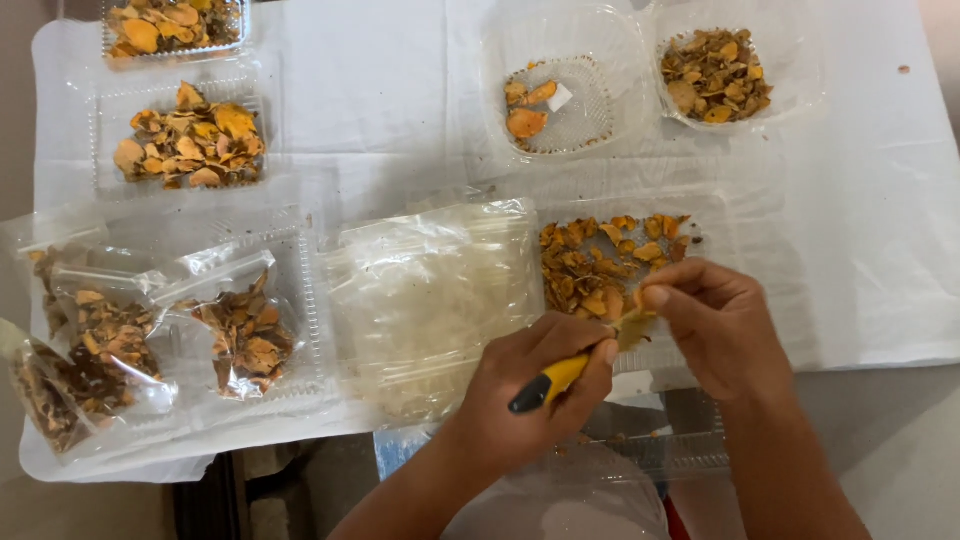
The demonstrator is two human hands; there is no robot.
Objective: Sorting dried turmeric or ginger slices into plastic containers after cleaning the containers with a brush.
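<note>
Pinching a small yellowish-orange slice (632,322) between thumb and fingertips of the right hand (715,325), just above the near edge of the clear tray (715,215) of dried orange chips. Lying directly left of that slice, the yellow-and-black-handled knife (548,383), long axis slanting up-right toward it, blade end hidden at the slice. Wrapped tight round the handle, the left hand (530,385), fingers curled closed, nearer of the two to the flat clear bag (430,300).

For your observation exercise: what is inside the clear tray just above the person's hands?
The clear tray holds dried orange-brown slices. Its near part is covered by both hands, so nothing shows there.
</note>
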